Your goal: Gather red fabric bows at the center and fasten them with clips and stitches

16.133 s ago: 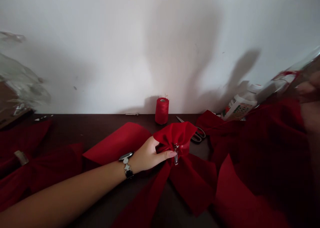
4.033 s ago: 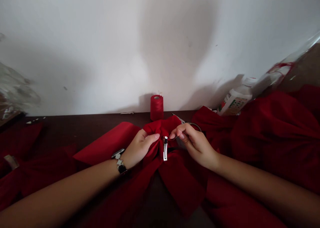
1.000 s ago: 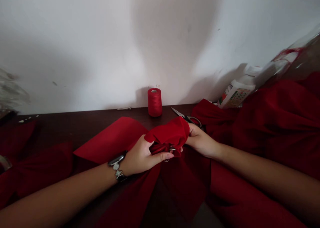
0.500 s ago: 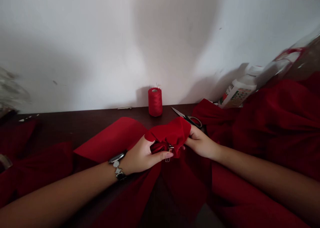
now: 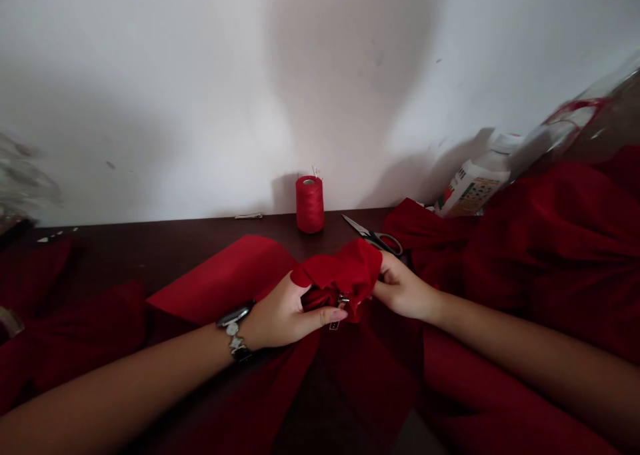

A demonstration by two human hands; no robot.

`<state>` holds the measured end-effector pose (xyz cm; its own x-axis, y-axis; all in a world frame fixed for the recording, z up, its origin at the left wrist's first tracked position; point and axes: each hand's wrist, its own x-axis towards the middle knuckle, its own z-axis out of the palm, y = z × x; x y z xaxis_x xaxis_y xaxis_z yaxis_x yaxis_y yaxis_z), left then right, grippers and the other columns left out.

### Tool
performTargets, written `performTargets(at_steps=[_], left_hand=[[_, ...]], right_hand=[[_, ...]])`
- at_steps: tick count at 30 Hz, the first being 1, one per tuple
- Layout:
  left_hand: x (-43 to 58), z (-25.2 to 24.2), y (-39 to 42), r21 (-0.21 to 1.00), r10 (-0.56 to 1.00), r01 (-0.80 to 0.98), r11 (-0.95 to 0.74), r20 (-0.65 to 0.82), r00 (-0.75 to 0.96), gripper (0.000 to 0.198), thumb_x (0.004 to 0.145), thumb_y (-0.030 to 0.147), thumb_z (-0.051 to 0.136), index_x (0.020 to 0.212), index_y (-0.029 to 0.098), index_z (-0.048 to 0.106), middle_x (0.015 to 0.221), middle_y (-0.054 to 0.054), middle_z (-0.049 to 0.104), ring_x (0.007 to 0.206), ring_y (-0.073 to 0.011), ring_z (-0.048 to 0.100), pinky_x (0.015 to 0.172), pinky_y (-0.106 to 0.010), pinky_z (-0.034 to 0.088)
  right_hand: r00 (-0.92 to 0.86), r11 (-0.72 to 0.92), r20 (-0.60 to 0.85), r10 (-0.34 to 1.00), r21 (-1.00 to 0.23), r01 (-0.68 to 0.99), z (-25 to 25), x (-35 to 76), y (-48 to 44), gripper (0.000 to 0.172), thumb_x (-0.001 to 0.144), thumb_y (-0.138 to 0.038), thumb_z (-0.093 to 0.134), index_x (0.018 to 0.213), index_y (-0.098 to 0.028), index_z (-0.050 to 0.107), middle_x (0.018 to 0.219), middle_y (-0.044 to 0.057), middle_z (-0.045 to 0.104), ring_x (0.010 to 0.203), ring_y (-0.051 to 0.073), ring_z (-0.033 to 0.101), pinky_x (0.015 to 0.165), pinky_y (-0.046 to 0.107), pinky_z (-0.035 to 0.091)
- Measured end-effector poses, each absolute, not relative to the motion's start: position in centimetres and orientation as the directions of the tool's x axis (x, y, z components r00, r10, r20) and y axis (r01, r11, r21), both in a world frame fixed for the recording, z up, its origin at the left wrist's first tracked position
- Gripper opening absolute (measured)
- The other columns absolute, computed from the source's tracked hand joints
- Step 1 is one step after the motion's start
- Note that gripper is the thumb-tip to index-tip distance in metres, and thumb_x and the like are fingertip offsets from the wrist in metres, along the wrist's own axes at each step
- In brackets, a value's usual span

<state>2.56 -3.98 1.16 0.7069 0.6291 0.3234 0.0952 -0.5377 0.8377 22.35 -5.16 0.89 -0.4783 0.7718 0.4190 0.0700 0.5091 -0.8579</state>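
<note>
The left fingers (image 5: 320, 316) pinch the gathered red velvet bow (image 5: 353, 272), a metal hair clip (image 5: 337, 323) just below them; the fingers of the right hand (image 5: 400, 292) are hidden behind the cloth, their grip untellable. A slack pinch could let the clip slip.

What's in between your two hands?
In the head camera view, the bunched middle of a red cloth bow sits between the left hand and the right hand, with a small metal hair clip showing on it.

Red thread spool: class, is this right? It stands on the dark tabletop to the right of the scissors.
No: the head view shows the red thread spool to the left of the scissors, on the dark tabletop.
</note>
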Motion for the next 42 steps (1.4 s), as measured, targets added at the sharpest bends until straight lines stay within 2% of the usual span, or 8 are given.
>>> performTargets(at_steps=[4,9,15,25,29,35,42], left_hand=[[2.55,1.17,-3.86,0.845,0.615,0.071,-0.530,0.325,0.718,0.030,0.080,0.028,0.065,0.106,0.015,0.058,0.104,-0.008,0.067,0.095,-0.0214,0.063,0.089,-0.034,0.048],[2.42,1.03,-3.63,0.846,0.625,0.101,-0.524,0.302,0.720,0.034,0.081,0.029,0.064,0.112,0.016,0.056,0.112,-0.009,0.065,0.104,-0.0215,0.060,0.094,-0.034,0.045],[2.45,1.07,-3.57,0.840,0.636,0.114,-0.530,0.305,0.709,0.035,0.081,0.030,0.064,0.112,0.017,0.057,0.114,-0.009,0.065,0.102,-0.0232,0.061,0.095,-0.036,0.045],[2.50,0.93,-3.69,0.827,0.599,0.071,-0.558,0.342,0.724,0.032,0.080,0.026,0.066,0.109,0.016,0.057,0.109,-0.008,0.066,0.101,-0.0203,0.061,0.093,-0.031,0.045],[2.51,0.87,-3.81,0.822,0.592,0.076,-0.565,0.340,0.731,0.033,0.079,0.025,0.067,0.109,0.016,0.057,0.109,-0.007,0.066,0.101,-0.0202,0.061,0.092,-0.030,0.046],[2.47,0.76,-3.88,0.801,0.575,0.081,-0.594,0.352,0.738,0.035,0.078,0.025,0.068,0.110,0.016,0.057,0.109,-0.007,0.066,0.097,-0.0197,0.062,0.091,-0.030,0.047],[2.38,0.80,-3.74,0.776,0.544,0.065,-0.627,0.377,0.749,0.035,0.078,0.025,0.068,0.110,0.016,0.058,0.108,-0.008,0.066,0.096,-0.0201,0.062,0.091,-0.032,0.048]], right_hand=[[-0.482,0.522,0.423,0.767,-0.849,0.086,0.98,22.36,-5.12,0.019,0.086,-0.026,0.054,0.073,-0.017,0.065,0.061,-0.001,0.060,0.056,0.011,0.053,0.054,0.021,0.044],[-0.453,0.488,0.416,0.789,-0.871,0.050,0.93,22.24,-5.15,0.019,0.086,-0.025,0.055,0.074,-0.017,0.066,0.067,0.000,0.062,0.053,0.009,0.049,0.049,0.019,0.040],[-0.440,0.453,0.386,0.811,-0.890,0.056,0.96,22.32,-5.15,0.018,0.086,-0.029,0.056,0.077,-0.017,0.066,0.073,0.002,0.065,0.068,0.014,0.060,0.067,0.025,0.050],[-0.475,0.509,0.430,0.768,-0.859,0.046,0.61,22.56,-5.07,0.016,0.085,-0.025,0.058,0.073,-0.017,0.067,0.076,0.003,0.066,0.080,0.017,0.062,0.082,0.031,0.050],[-0.505,0.491,0.417,0.756,-0.871,0.017,0.55,22.59,-5.03,0.016,0.085,-0.025,0.059,0.074,-0.017,0.067,0.077,0.003,0.066,0.080,0.016,0.062,0.080,0.029,0.050],[-0.577,0.494,0.408,0.708,-0.869,-0.008,0.43,22.78,-4.79,0.018,0.087,-0.029,0.057,0.077,-0.017,0.067,0.075,0.001,0.065,0.072,0.012,0.061,0.069,0.023,0.050],[-0.573,0.543,0.440,0.692,-0.840,0.012,0.32,22.90,-4.88,0.023,0.089,-0.031,0.055,0.075,-0.016,0.065,0.075,0.001,0.063,0.075,0.012,0.059,0.072,0.023,0.048]])
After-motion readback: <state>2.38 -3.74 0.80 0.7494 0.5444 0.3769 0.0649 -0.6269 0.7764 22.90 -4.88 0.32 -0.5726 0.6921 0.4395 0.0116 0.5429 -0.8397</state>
